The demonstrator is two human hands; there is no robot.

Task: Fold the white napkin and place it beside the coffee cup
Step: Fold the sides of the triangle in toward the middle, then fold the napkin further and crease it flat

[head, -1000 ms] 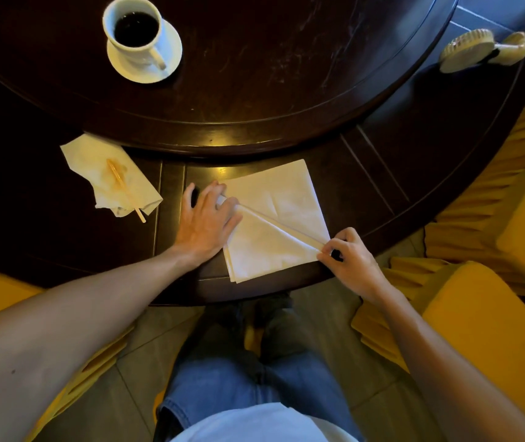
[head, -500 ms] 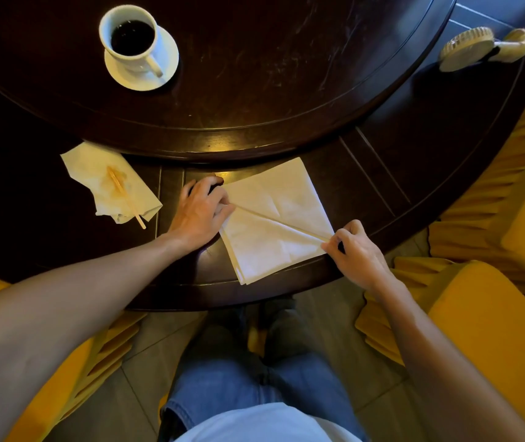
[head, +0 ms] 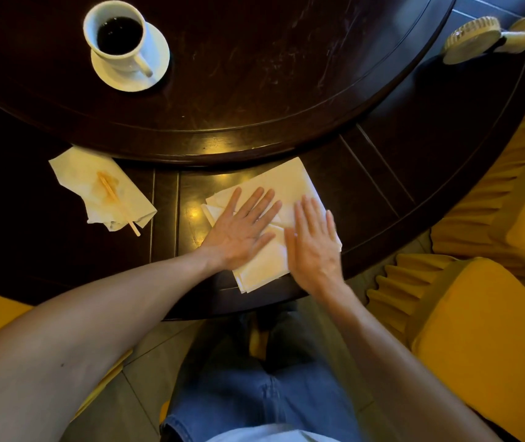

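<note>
The white napkin (head: pixel 281 181) lies folded on the dark table's outer ring near the front edge. My left hand (head: pixel 243 231) rests flat on its left half, fingers spread. My right hand (head: pixel 313 240) lies flat on its right half, fingers together and pointing away from me. Both palms press on the napkin; neither grips it. The white coffee cup (head: pixel 116 36), full of dark coffee, stands on a white saucer (head: pixel 159 52) at the far left, on the raised round centre of the table.
A crumpled, stained napkin (head: pixel 79 177) with a wooden stir stick (head: pixel 117 202) lies left of my hands. A small cream handheld fan (head: pixel 471 38) sits at the far right. Yellow chairs (head: pixel 484 339) stand on my right and left. The table edge (head: pixel 254 306) is just below the napkin.
Both hands let go of the napkin's fold corners and moved onto its top, now lying flat and pressing it down. The camera view shifted slightly closer.
</note>
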